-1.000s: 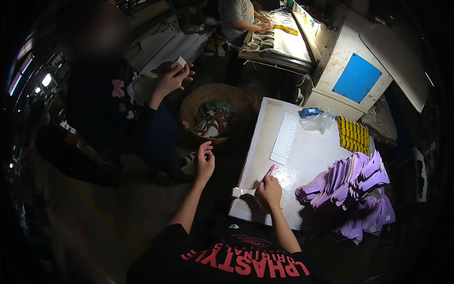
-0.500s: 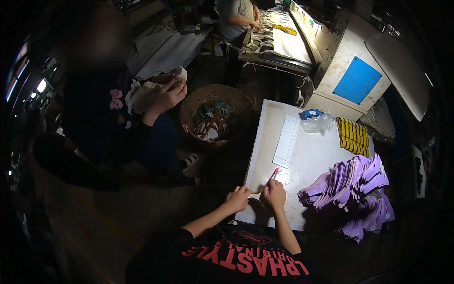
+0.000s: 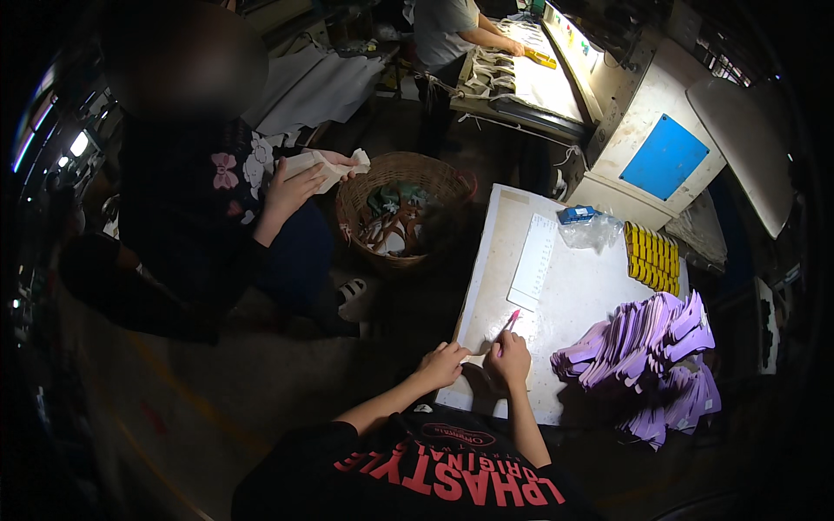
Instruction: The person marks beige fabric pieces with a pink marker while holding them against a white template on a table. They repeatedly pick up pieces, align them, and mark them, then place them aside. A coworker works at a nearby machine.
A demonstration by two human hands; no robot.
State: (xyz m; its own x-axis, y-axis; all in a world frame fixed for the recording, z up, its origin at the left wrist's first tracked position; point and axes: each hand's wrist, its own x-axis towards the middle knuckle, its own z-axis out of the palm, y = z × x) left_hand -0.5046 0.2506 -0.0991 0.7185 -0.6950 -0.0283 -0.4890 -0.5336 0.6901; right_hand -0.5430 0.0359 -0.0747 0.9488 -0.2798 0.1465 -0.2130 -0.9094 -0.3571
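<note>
My right hand (image 3: 509,358) grips a pink pen (image 3: 508,322), tip pointing up over the white table (image 3: 573,295). My left hand (image 3: 443,363) rests at the table's near left edge, fingers pressed on a small pale piece (image 3: 476,345) lying there, close beside the right hand. A long white paper strip (image 3: 532,260) lies further up the table. A heap of purple cut pieces (image 3: 647,360) sits to the right of my hands.
A row of yellow blocks (image 3: 651,256) and a clear bag with a blue item (image 3: 584,221) lie at the table's far side. A wicker basket (image 3: 395,208) of scraps stands on the floor. A seated person's hand (image 3: 295,187) holds white cloth. Another person works at a far bench (image 3: 530,69).
My left hand came in from the floor side near the basket to the table edge beside my right hand. The seated person lowered the hand holding cloth.
</note>
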